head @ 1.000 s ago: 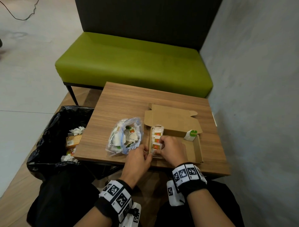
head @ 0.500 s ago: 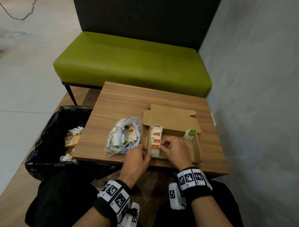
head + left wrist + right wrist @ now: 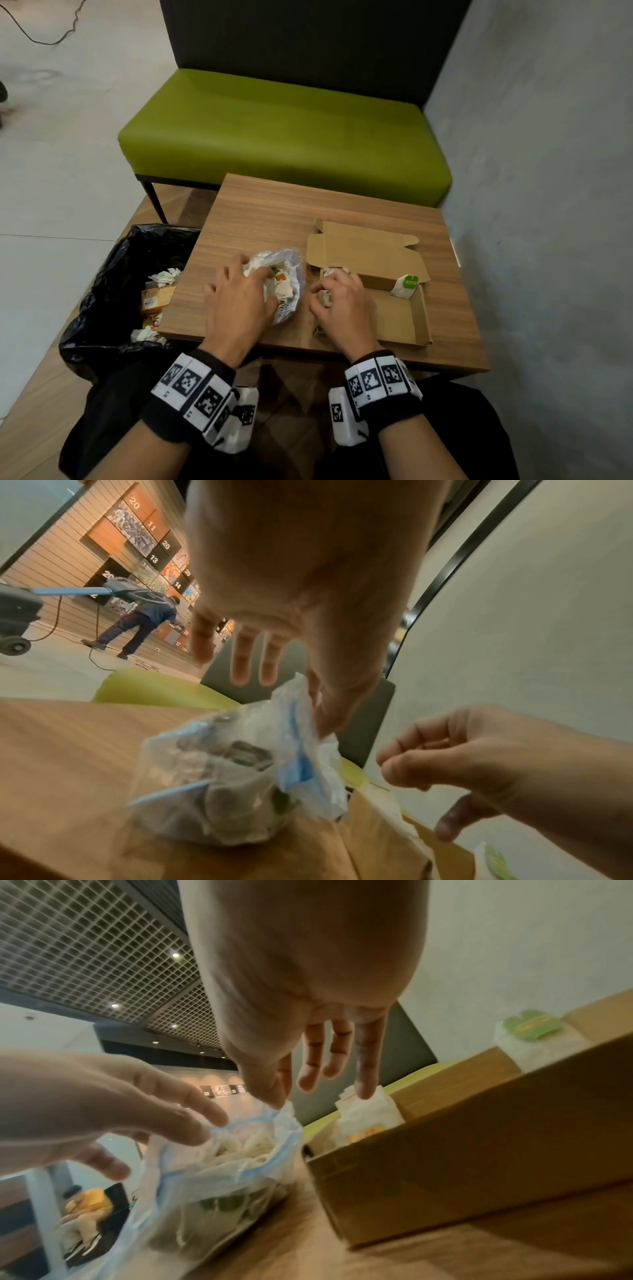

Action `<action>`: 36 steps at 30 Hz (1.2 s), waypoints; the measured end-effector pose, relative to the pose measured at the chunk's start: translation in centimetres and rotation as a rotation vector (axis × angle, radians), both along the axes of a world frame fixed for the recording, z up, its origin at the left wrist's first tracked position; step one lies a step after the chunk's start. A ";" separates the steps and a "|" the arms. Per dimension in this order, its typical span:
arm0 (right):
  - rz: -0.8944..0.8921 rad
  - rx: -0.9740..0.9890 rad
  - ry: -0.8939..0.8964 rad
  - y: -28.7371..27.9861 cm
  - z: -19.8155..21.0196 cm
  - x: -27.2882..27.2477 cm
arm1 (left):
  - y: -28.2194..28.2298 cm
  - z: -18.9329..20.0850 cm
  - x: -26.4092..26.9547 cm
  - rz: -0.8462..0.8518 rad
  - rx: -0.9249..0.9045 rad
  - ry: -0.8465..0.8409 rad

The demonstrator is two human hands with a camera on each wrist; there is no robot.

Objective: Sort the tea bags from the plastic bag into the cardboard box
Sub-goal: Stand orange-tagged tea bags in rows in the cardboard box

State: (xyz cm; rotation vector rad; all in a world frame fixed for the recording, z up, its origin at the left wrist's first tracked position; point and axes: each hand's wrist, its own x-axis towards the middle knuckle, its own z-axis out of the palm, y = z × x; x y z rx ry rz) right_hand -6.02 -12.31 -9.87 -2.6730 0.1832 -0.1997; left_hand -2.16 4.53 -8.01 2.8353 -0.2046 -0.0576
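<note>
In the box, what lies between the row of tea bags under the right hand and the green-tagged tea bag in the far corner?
Nothing: in the head view only bare cardboard floor of the box separates the row from the green-tagged tea bag.

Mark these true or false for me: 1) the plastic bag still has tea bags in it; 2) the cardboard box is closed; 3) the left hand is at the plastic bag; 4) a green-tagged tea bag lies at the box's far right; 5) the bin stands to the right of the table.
1) True: the plastic bag holds tea bags.
2) False: the cardboard box is open, its lid folded back.
3) True: the left hand is at the bag's mouth, touching its rim.
4) True: the green-tagged tea bag leans at the box's far right.
5) False: the black-lined bin stands to the left of the table.
</note>
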 end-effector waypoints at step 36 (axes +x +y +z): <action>-0.004 0.304 -0.031 -1.1 2.0 0.8 | 1.2 -0.5 -0.5 -0.096 -0.165 0.029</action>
